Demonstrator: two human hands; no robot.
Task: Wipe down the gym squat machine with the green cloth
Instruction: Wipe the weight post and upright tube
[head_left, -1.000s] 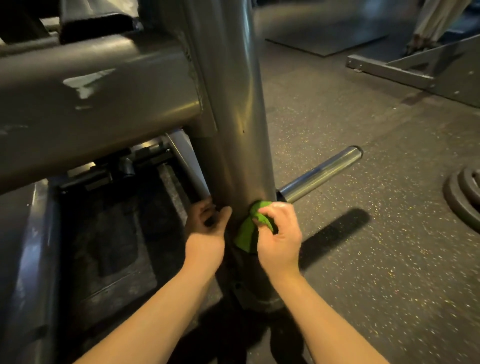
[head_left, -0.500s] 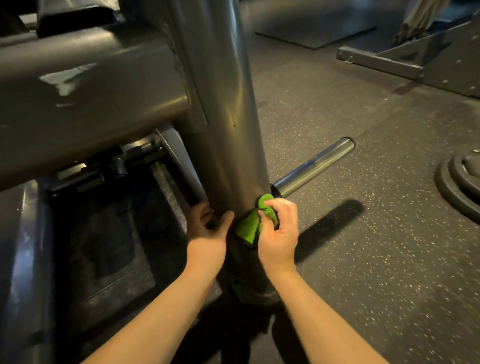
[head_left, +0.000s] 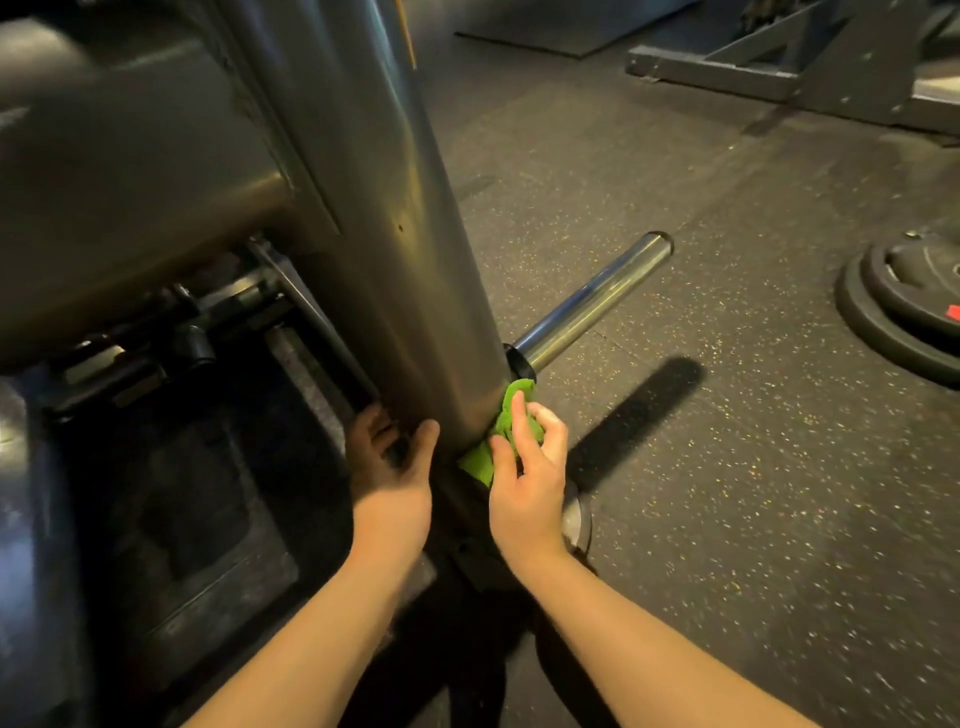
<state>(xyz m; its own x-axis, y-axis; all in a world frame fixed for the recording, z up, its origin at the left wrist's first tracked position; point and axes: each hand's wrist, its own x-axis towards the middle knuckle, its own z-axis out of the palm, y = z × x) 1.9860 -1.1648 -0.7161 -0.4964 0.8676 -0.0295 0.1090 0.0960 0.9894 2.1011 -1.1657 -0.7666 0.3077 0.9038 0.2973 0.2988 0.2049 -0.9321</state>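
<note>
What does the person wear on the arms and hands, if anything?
Nothing that shows. The left forearm and right forearm are bare, no sleeve in view. The left hand and right hand have no gloves; no watch or band at either wrist. The left fingers are too shadowed to check for rings.

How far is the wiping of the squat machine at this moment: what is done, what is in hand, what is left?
Done: unclear; the upright post shines, but no wiped patch can be told. In hand: the right hand presses the green cloth on the post's lower end, under the chrome peg, while the left hand braces the other side. Left, probably: the peg and the thick horizontal tube.
</note>
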